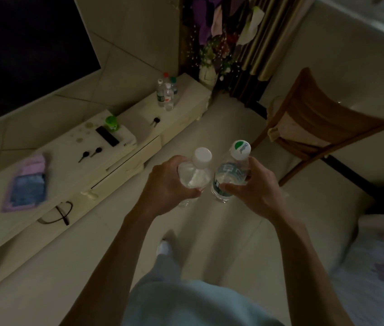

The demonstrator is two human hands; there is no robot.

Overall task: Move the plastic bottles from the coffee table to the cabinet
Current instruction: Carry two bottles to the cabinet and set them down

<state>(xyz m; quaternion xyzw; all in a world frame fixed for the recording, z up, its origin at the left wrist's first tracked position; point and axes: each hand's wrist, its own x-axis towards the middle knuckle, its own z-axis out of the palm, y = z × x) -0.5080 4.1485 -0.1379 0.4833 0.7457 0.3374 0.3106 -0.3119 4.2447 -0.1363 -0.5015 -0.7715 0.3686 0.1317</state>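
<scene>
my left hand (169,184) grasps a white-cap bottle (195,176), my right hand (248,185) a green-cap bottle (227,177), both held upright above the floor (224,128) near the cabinet (73,168). a group of bottles (167,95) stands already on its far end, so i judge these two are left to place.

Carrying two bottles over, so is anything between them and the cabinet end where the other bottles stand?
Nothing visible does. Bare floor lies between the white-capped bottle in the left hand, the green-capped bottle in the right hand, and the cabinet. Keys lie on its top near the standing bottles.
</scene>
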